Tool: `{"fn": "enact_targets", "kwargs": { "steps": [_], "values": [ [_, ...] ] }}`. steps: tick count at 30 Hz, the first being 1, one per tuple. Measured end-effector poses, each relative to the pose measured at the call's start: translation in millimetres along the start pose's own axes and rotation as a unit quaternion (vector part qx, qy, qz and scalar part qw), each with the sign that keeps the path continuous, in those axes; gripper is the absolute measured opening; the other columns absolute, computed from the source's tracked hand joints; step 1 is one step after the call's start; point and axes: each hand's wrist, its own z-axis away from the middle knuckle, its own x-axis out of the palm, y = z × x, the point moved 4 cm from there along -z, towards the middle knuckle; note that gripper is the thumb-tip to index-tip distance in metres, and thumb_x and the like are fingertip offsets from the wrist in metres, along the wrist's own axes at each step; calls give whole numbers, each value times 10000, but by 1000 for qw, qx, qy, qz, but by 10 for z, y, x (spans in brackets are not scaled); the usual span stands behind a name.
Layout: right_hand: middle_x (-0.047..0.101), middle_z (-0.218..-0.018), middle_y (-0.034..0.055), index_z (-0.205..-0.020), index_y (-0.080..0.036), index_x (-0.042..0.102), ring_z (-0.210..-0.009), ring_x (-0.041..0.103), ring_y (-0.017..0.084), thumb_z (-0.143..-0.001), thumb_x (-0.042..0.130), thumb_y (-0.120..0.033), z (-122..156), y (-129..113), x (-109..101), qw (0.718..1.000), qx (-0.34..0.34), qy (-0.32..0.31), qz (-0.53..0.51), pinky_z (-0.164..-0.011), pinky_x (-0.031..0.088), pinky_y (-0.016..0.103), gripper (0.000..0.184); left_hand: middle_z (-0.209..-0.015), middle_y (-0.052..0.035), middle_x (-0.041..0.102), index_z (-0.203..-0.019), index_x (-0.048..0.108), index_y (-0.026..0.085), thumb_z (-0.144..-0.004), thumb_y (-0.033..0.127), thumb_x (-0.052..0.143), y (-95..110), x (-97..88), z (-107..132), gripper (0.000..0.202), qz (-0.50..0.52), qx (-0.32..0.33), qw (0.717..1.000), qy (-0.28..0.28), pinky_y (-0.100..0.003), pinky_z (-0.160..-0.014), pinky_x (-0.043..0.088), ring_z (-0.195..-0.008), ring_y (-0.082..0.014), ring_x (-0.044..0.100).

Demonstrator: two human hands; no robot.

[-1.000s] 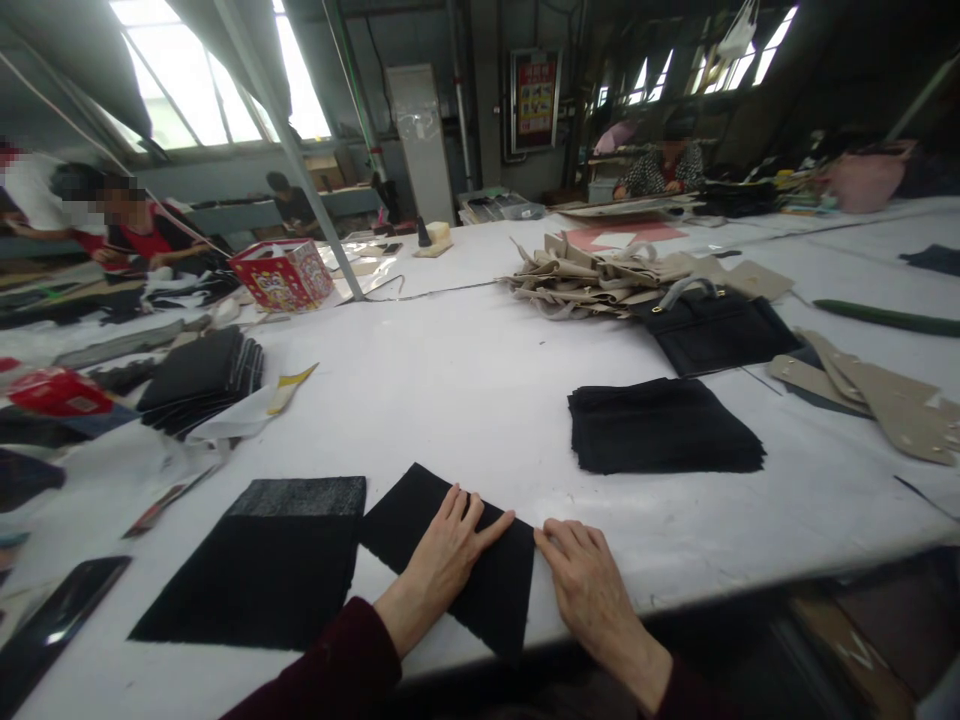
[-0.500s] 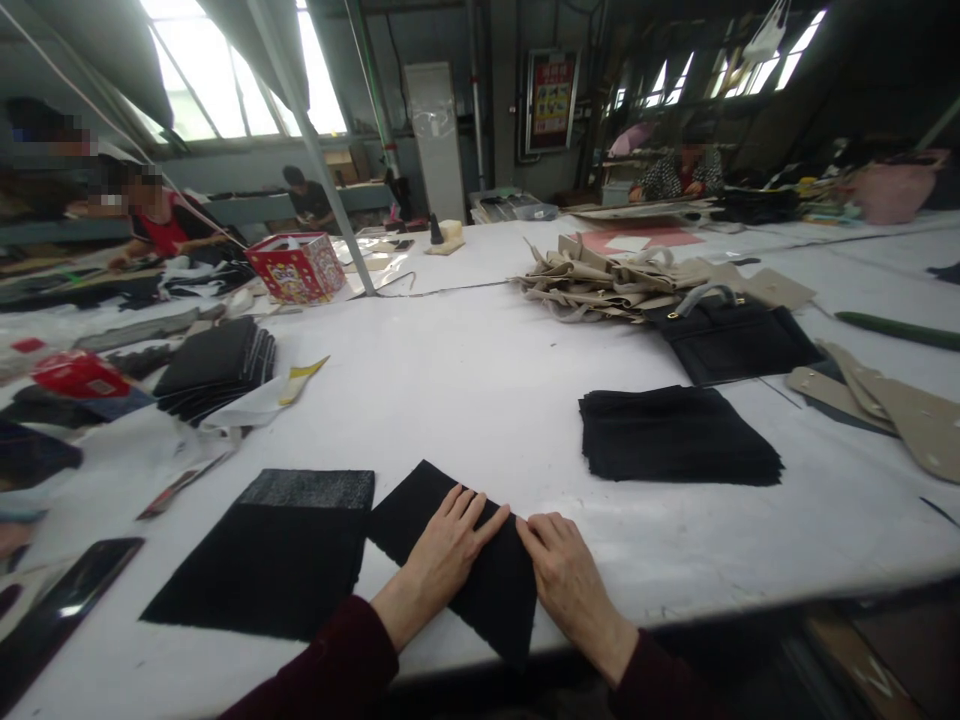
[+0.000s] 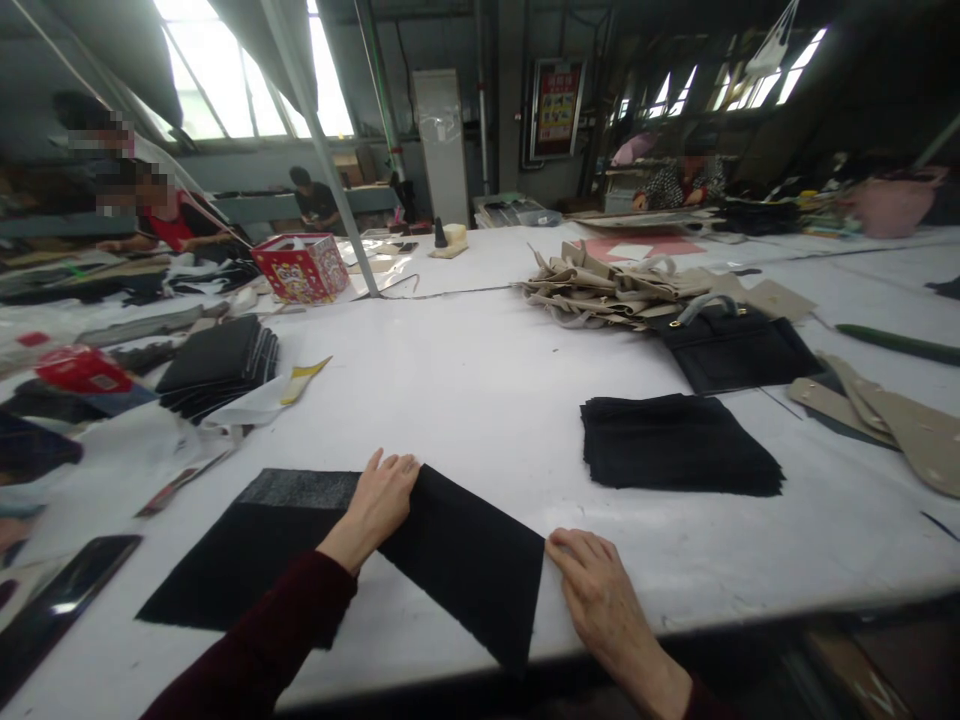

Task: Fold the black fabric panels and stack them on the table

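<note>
A black fabric piece (image 3: 472,560) lies slantwise on the white table, close to the front edge. At its upper left corner is my left hand (image 3: 379,505), fingers closed on the edge there. My right hand (image 3: 600,590) pinches the right corner between thumb and fingers. Left of this piece, another black fabric piece (image 3: 247,550) lies flat, with a grey speckled strip (image 3: 300,488) along its top; my left hand and sleeve cover part of it. Farther right sits a stack of black fabric pieces (image 3: 675,445).
Behind the stack are a black bag panel (image 3: 739,350) with a grey handle and a heap of beige straps (image 3: 600,285). Beige panels (image 3: 892,420) lie at right. A dark stack (image 3: 217,365), a red box (image 3: 304,268) and a phone-like slab (image 3: 67,600) stand left. Several people sit beyond.
My left hand has slid left and up to the piece's upper left corner. My right hand has moved slightly right and down, to its right corner. More of the black piece shows between them.
</note>
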Motion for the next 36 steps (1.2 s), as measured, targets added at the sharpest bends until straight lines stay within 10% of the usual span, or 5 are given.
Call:
{"fn": "enact_targets", "kwargs": {
  "steps": [5,18,24,30,36],
  "values": [
    [664,-1062,76,-1079,-221,659,-1001,600,216,-889,418,-103,-160,143,-98,992,78,22,-102,-894,493,407,329,-1342,-90,556,-1211,614,212,-924,210,444,-30,-154,-178,334,111,-47,992,28,-401,-1000,426,-1113,-241,596],
    [659,-1114,64,-1351,-237,520,-1052,575,240,-740,631,-108,-423,-56,272,980,126,-59,-144,-991,421,413,635,-731,29,600,-808,532,208,-848,347,534,463,-233,-320,145,307,45,931,-195,-254,-639,380,-690,-155,542],
    [718,-909,-18,-1026,-256,721,-842,654,175,-775,541,-139,-236,608,-629,916,221,-160,-295,-716,475,237,330,-769,22,660,-841,636,206,-866,350,532,1200,-456,-650,179,439,52,877,-192,-249,-673,423,-732,-155,589],
    [719,-992,25,-991,-252,738,-943,628,207,-832,545,-159,-690,1713,-1894,971,182,-111,109,-870,431,320,266,-1257,-81,601,-773,625,196,-828,207,595,2357,-678,-1575,63,480,76,873,37,-353,-1009,402,-1161,-232,547],
    [700,-943,97,-957,-206,723,-978,599,254,-869,464,-138,-1251,2441,-1907,938,164,-54,302,-871,404,370,282,-1337,-127,539,-704,584,175,-784,151,649,2768,-477,-2445,106,446,-3,890,95,-446,-1082,331,-1238,-291,488]
  ]
}}
